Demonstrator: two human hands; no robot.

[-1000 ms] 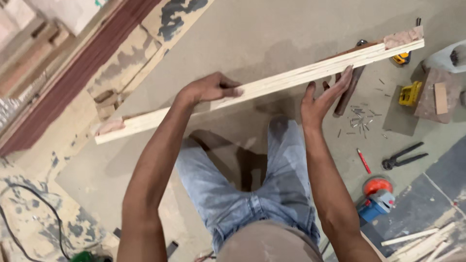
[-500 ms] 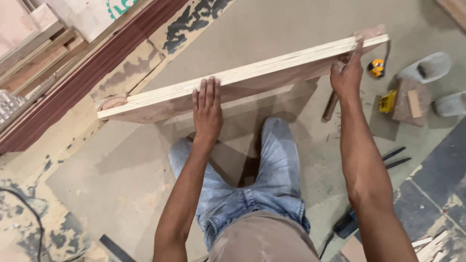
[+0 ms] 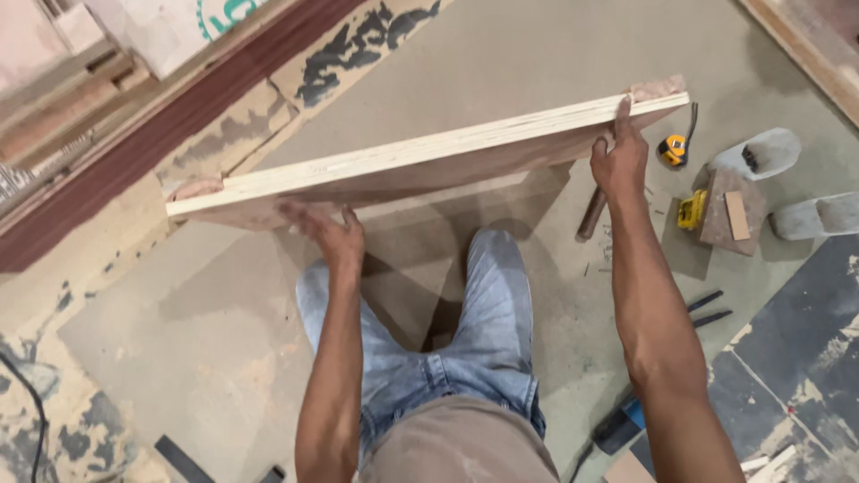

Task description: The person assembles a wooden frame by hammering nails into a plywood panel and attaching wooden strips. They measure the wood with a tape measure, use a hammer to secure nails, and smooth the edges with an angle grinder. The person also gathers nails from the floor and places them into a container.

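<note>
Plywood board (image 3: pixel 429 165) lifted on edge: left hand (image 3: pixel 327 234) flat beneath it, right hand (image 3: pixel 619 156) clasping its end; turning it needs steady support

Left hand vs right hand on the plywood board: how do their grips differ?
The left hand lies flat against the plywood board's brown face, below its pale top edge; the right hand reaches up to that edge, one finger on it. The left hand sits well inside the board's left end; the right hand is near the right end. Both touch the tilted board, held off the floor.
</note>
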